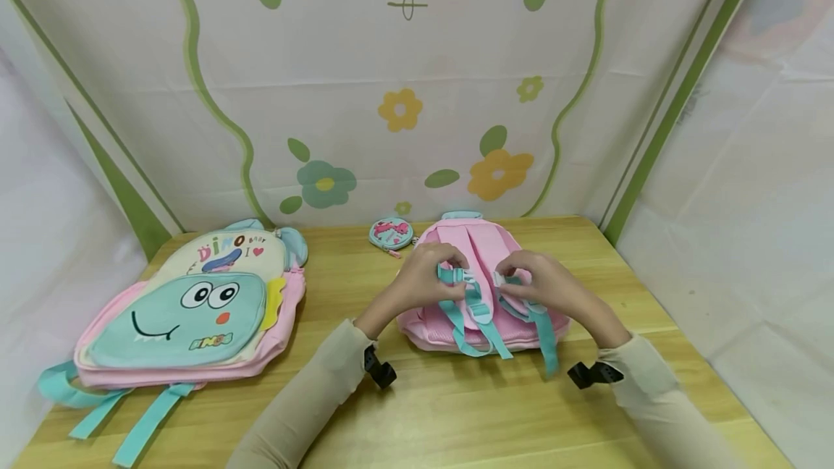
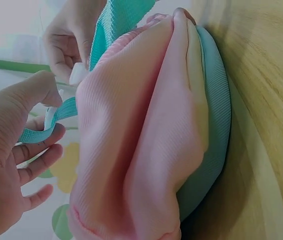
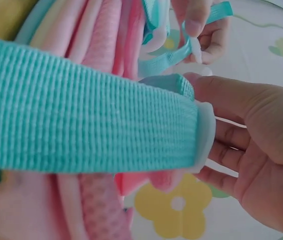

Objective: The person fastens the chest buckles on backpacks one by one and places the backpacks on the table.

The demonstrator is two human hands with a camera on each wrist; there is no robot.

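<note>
A small pink backpack point(image 1: 472, 237) lies on the table with its strap side up. Teal webbing straps point(image 1: 547, 342) trail from it towards the front edge. At its left, my left hand point(image 1: 426, 277) pinches a white plastic buckle half point(image 1: 468, 277) threaded on teal webbing. My right hand point(image 1: 550, 281) holds the other white buckle half point(image 1: 498, 279) between thumb and fingers. A gap separates the two halves. In the right wrist view, a wide teal strap point(image 3: 91, 115) with a white plastic adjuster point(image 3: 205, 137) crosses in front of the right hand, hiding part of its fingers.
A larger dinosaur backpack point(image 1: 189, 317) lies at the left, its teal straps hanging towards the front. Behind the pink backpack sits a small round teal pouch point(image 1: 391, 234). A floral cloth backdrop point(image 1: 443, 56) rises at the wooden table's point(image 1: 443, 425) back edge.
</note>
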